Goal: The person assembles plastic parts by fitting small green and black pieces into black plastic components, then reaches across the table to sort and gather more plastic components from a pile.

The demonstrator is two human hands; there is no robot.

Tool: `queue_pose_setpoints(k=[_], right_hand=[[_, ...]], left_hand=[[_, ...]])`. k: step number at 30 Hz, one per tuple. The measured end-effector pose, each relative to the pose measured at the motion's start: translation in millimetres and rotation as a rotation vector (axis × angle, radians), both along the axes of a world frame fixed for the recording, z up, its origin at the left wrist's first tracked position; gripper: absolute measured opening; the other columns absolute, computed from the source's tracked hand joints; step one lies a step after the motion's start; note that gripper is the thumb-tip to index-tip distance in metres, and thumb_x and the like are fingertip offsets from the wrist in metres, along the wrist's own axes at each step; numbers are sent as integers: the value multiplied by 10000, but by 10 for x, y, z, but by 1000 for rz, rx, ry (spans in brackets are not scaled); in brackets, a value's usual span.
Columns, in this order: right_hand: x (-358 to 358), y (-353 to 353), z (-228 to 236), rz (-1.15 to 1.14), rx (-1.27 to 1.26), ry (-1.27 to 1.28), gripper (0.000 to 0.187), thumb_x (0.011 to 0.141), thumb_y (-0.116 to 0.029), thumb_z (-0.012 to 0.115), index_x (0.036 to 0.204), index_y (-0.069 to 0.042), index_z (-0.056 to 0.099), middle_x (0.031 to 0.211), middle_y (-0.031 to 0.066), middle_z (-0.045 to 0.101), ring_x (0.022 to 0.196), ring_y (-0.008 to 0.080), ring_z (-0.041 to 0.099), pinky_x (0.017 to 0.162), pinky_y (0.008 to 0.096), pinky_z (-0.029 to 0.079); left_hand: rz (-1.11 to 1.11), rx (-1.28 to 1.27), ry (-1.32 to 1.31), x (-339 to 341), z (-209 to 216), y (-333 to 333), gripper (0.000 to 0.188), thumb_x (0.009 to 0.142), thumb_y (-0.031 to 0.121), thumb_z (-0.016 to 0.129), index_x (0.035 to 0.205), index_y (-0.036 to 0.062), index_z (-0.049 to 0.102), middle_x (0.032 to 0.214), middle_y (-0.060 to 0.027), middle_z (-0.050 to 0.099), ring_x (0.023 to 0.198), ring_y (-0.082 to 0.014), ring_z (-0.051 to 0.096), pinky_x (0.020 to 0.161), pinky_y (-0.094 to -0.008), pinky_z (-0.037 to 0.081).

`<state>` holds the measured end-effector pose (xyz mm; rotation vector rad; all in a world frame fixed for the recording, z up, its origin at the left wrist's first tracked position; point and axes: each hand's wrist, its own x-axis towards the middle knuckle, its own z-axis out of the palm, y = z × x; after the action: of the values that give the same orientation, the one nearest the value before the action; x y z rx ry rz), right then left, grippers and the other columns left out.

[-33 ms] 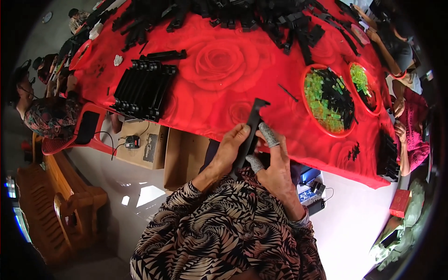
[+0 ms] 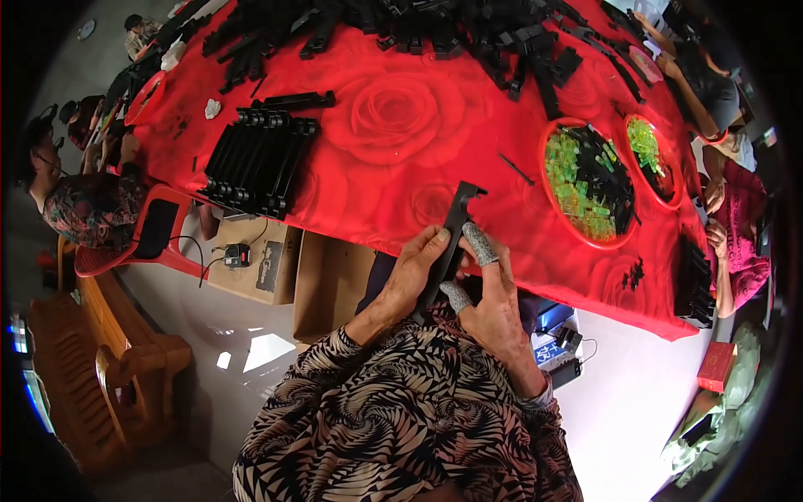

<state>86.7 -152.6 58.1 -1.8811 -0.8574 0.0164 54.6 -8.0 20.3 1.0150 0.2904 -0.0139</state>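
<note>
My left hand (image 2: pixel 418 266) is closed round a long black plastic part (image 2: pixel 454 224), with the thumb lying along its face. The part slants upward, and a small hooked end points right at its top. From the other side my right hand (image 2: pixel 493 305) grips the same part near its middle, with grey covers on the thumb and one finger. Its other fingertips are partly hidden behind the part. Both hands are above my lap, at the near edge of the red-covered table (image 2: pixel 401 180).
A stack of similar black parts (image 2: pixel 261 159) lies left on the table, and a large black heap (image 2: pixel 452 25) at the back. Right are two red trays (image 2: pixel 548 188) (image 2: pixel 629 138) of green and black pieces. Cardboard boxes (image 2: pixel 259 272) stand below. People sit on both sides.
The black part and my fingers around it have dipped very slightly. Both hands keep their hold.
</note>
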Motion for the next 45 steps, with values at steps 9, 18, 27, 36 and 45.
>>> queue_pose_setpoints(k=[9, 18, 27, 36, 45], right_hand=[[-23, -7, -57, 11, -132, -4, 762, 686, 113, 674, 1383, -17, 396, 1223, 175, 462, 1021, 318, 572, 837, 378, 495], [-51, 19, -309, -62, -32, 106, 764, 680, 87, 712, 1376, -3, 412, 1309, 233, 449, 1047, 362, 605, 847, 368, 540], [-6, -6, -297, -83, 61, -165, 600, 673, 70, 702, 1249, 4, 546, 1117, 195, 596, 996, 337, 623, 800, 369, 530], [24, -33, -298, -93, -27, -295, 566, 654, 13, 708, 1206, 10, 584, 1020, 158, 610, 646, 233, 601, 579, 326, 510], [-2, -40, -327, -80, -41, -175, 580, 720, 38, 699, 1274, 10, 530, 1104, 213, 623, 917, 340, 648, 795, 391, 532]], left_hand=[[-30, -72, 29, 1, 62, -7, 323, 1033, 299, 393, 1058, -13, 474, 857, -98, 626, 713, -177, 636, 675, -290, 533], [-25, 78, 7, -58, -44, -126, 368, 1027, 381, 402, 1025, 33, 525, 782, -25, 591, 773, -96, 576, 701, -239, 477], [-122, 191, 31, -178, -39, -165, 435, 1010, 452, 395, 1043, 44, 543, 774, -21, 586, 703, -102, 548, 613, -228, 439], [-60, 24, 119, -103, -86, -214, 365, 1015, 407, 412, 1020, 67, 544, 737, -3, 582, 643, -81, 550, 548, -213, 434], [-79, 48, -10, -99, -216, -177, 337, 1023, 374, 404, 1004, 50, 493, 675, -37, 585, 446, -122, 540, 392, -234, 429]])
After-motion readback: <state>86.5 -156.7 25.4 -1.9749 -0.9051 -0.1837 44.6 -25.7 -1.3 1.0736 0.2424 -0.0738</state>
